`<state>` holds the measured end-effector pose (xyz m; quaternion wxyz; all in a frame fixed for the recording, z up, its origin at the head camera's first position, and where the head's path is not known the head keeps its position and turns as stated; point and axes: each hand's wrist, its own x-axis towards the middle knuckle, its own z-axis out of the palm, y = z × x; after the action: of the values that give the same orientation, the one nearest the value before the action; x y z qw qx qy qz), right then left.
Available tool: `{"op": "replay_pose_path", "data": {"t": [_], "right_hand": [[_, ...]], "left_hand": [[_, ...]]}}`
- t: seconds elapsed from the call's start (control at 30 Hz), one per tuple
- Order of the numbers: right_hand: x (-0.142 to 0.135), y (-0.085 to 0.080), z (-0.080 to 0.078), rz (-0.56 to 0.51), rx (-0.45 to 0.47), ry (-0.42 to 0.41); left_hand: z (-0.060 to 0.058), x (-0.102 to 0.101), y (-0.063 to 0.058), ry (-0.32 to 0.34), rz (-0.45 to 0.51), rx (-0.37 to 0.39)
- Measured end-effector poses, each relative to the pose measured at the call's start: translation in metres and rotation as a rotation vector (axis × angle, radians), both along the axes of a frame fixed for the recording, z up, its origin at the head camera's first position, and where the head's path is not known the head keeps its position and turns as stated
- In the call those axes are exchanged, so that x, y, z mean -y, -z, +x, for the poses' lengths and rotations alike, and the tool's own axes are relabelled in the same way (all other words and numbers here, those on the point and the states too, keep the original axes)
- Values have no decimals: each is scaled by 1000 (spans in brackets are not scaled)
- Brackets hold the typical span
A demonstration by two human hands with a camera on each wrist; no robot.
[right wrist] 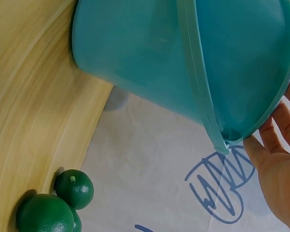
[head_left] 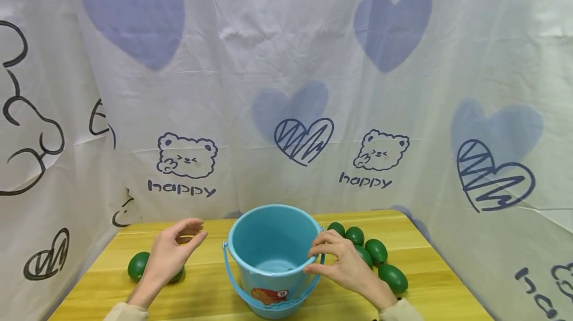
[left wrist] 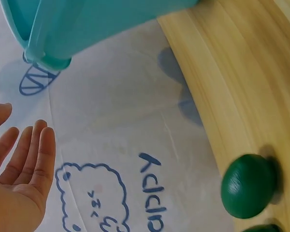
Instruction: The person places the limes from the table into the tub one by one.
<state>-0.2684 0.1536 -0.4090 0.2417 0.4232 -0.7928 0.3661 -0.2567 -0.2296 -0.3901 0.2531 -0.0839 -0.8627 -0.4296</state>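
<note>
My right hand (head_left: 340, 261) grips the rim of a round, light-blue plastic bucket (head_left: 259, 281), thumb and fingers curled about its right side. It stands on the yellow wood-grained desk (head_left: 206, 286), between my two hands, its smooth wall widening toward a broad open mouth. A thin blue handle (head_left: 227, 262) droops across the front, near an orange-red label (head_left: 268, 296) with a small white disc. My left hand (head_left: 172, 249) hovers apart from the bucket, fingers loosely open. Glossy dark-green, egg-shaped objects (head_left: 140, 266) lie near it, and a cluster of similar green objects (head_left: 393, 278) sits right of the bucket.
</note>
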Motion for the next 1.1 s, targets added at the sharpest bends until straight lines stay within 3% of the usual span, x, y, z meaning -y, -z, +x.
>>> {"op": "replay_pose_path", "data": {"t": [0.2, 0.43, 0.77, 0.97, 1.1], "right_hand": [[0, 0, -1, 14, 9, -2], [-1, 1, -3, 31, 18, 4], [-3, 2, -4, 30, 9, 7], [-3, 2, -4, 35, 19, 12], [-3, 2, -4, 34, 15, 11]], "left_hand": [[2, 18, 6, -67, 5, 73], [2, 46, 25, -159, -29, 121], [1, 75, 42, -237, -25, 186], [-3, 94, 51, -278, -97, 192], [-5, 107, 56, -309, -103, 261]]}}
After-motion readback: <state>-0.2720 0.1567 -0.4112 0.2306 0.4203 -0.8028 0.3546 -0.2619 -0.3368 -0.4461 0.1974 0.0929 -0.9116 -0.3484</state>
